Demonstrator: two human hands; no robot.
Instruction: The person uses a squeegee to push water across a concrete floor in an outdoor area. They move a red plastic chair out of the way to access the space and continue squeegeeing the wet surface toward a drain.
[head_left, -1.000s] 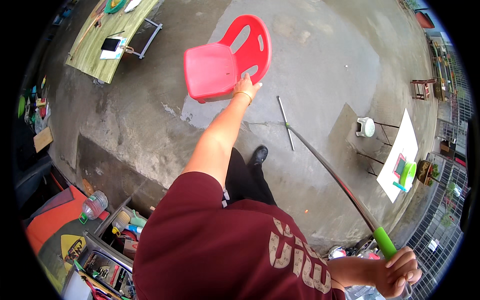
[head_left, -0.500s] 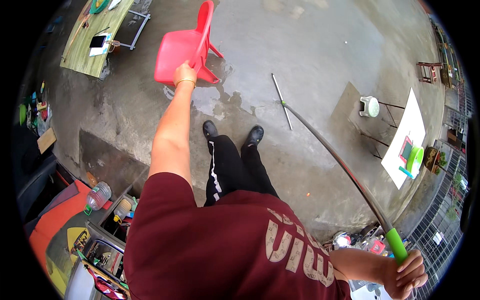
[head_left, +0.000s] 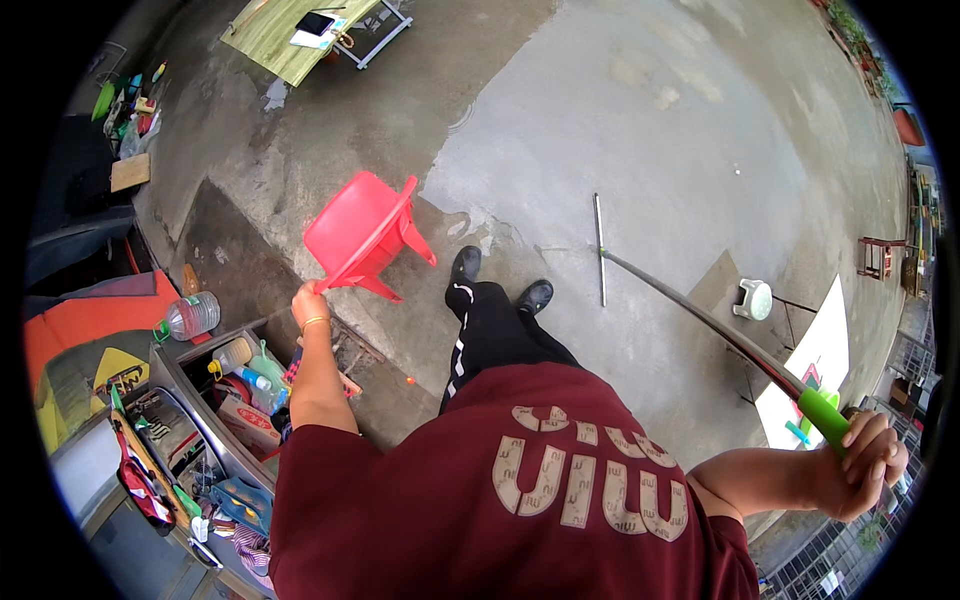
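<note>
One wood-grained counter [head_left: 262,45] is standing at the upper left, carrying a black tablet [head_left: 315,23]. One white-topped counter [head_left: 828,330] is standing at the right, with a pale round-topped stool [head_left: 752,299] near it; one brown wooden chair [head_left: 878,258] is standing beyond. One open grey drawer [head_left: 205,425], holding a yellow-capped jug [head_left: 233,353] and a red-and-white box [head_left: 248,420], is crowding the left forearm [head_left: 318,365]; one large clear bottle [head_left: 193,316] is lying beside it. Two dark shoes [head_left: 464,265] are occupying the space between the red chair [head_left: 355,215] and the crossbar [head_left: 601,250] of the long pole [head_left: 730,338]. Left grip [head_left: 311,306]: closing around the near end of the chair's back edge, the seat extending ahead. Right grip [head_left: 868,465]: wrapping the pole at its green handle [head_left: 823,420], the crossbar lying well ahead, leftward.
</note>
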